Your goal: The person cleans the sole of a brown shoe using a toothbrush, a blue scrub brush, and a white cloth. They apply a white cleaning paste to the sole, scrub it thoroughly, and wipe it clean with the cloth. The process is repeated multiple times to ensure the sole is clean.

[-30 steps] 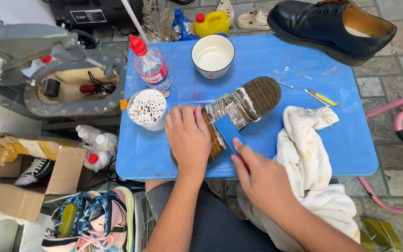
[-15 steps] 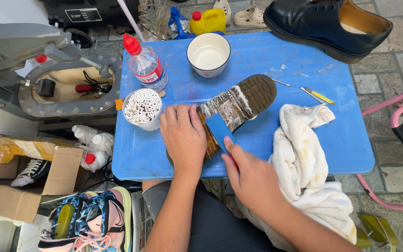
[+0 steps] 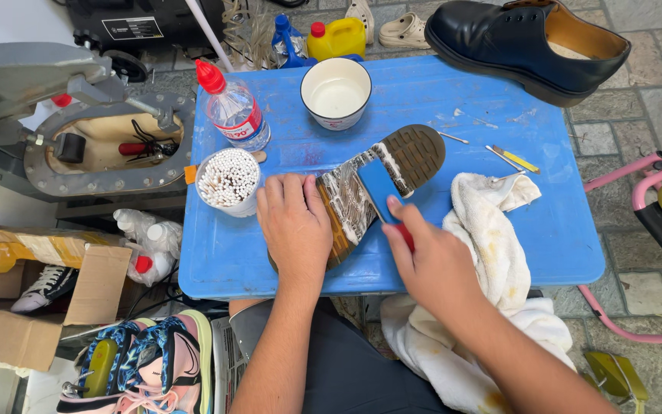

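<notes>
A shoe lies sole-up (image 3: 392,172) across the middle of a blue plastic table (image 3: 469,100), its tread covered in white foam. My left hand (image 3: 294,226) presses flat on the near end of the sole and holds it down. My right hand (image 3: 430,261) grips a brush with a blue head (image 3: 378,188) and a red handle, and the head rests on the foamy sole. A white stained cloth (image 3: 492,238) lies just right of my right hand and hangs over the table's front edge.
On the table stand a cup of cotton swabs (image 3: 227,180), a clear bottle with a red cap (image 3: 231,111), a white bowl (image 3: 335,92) and a black leather shoe (image 3: 530,46). Small tools (image 3: 511,159) lie at right. Sneakers (image 3: 147,364) and a cardboard box (image 3: 32,299) sit below left.
My right hand has moved the brush up along the sole toward the far end. My left hand stays pressed on the shoe.
</notes>
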